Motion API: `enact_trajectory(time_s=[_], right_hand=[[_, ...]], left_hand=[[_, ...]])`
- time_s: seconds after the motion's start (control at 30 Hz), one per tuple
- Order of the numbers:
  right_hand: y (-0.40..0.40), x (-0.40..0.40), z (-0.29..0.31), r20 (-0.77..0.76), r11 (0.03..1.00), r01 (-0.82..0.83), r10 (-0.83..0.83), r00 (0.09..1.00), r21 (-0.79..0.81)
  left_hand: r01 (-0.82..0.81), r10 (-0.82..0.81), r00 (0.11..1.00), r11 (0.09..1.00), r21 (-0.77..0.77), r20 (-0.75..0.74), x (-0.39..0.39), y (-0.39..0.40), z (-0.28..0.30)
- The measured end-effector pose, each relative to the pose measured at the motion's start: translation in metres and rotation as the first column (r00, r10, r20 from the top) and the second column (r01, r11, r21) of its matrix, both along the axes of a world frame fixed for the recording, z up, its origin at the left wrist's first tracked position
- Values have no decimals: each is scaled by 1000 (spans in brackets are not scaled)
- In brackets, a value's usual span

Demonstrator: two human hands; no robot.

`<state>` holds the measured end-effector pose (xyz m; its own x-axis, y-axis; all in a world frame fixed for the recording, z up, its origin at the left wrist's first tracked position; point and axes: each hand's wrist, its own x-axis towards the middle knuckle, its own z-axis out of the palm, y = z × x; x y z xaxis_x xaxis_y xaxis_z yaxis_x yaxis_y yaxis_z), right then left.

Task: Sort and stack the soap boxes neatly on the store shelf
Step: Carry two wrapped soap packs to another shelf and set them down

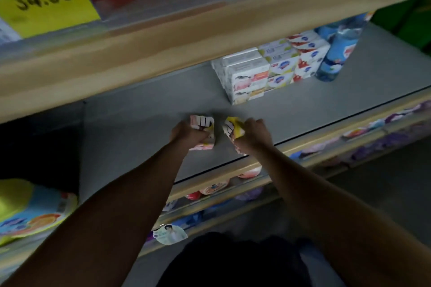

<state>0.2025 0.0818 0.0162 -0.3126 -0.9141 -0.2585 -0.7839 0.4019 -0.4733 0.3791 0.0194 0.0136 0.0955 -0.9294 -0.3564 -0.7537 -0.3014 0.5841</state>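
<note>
On the grey shelf [130,123], near its front edge, my left hand [186,134] grips a pink-and-white soap box [202,123]. Just to its right, my right hand [254,135] grips a yellow-and-white soap box [232,127]. The two boxes sit a small gap apart. Farther back and to the right stand neat stacks of white soap boxes [250,77], with lime-trimmed ones [279,63] and red-trimmed ones [307,56] beside them. Fingers hide much of both held boxes.
A blue bottle [335,53] stands right of the stacks. The wooden edge of the upper shelf [210,37] overhangs, with a yellow price tag [44,0]. Lower shelves hold pink and purple packs [214,187]; a yellow-blue package [30,212] lies at the left.
</note>
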Motion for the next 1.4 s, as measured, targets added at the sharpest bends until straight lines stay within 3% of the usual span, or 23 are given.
enact_trajectory(time_s=[0.1,0.23,0.37,0.47,0.6,0.73,0.87,1.0,1.1,1.3,1.4], right_hand=[[19,-1,9,190,973,210,-190,963,-92],[77,-18,18,431,884,449,-357,829,-132],[180,-51,5,746,744,669,-440,499,-9],[276,-79,-14,775,578,805,-566,281,130],[422,-115,-50,718,359,891,-694,57,276],[572,-153,-86,676,145,909,-715,-177,392],[709,-187,-102,643,-43,894,-679,-353,446],[808,-231,-99,570,-182,847,-668,-479,499],[856,-281,-96,544,-237,826,-655,-524,511],[912,-403,-103,534,-240,823,-661,-526,514],[929,-480,-110,493,-249,825,-702,-514,507]], left_hand=[[23,-23,994,1000,-1,-104,-12,4,0],[114,-134,979,985,-132,-155,-40,30,18],[192,-215,906,976,-98,-366,-81,98,42],[337,-259,808,940,53,-528,-124,166,30],[535,-318,731,816,219,-604,-194,276,-7],[633,-392,730,698,335,-560,-275,405,-44],[704,-549,707,612,362,-447,-344,533,-68],[741,-612,671,519,427,-420,-404,623,-77],[721,-607,685,485,495,-402,-457,667,-83],[761,-660,633,432,484,-405,-586,720,-103],[735,-617,659,405,544,-431,-668,735,-113]])
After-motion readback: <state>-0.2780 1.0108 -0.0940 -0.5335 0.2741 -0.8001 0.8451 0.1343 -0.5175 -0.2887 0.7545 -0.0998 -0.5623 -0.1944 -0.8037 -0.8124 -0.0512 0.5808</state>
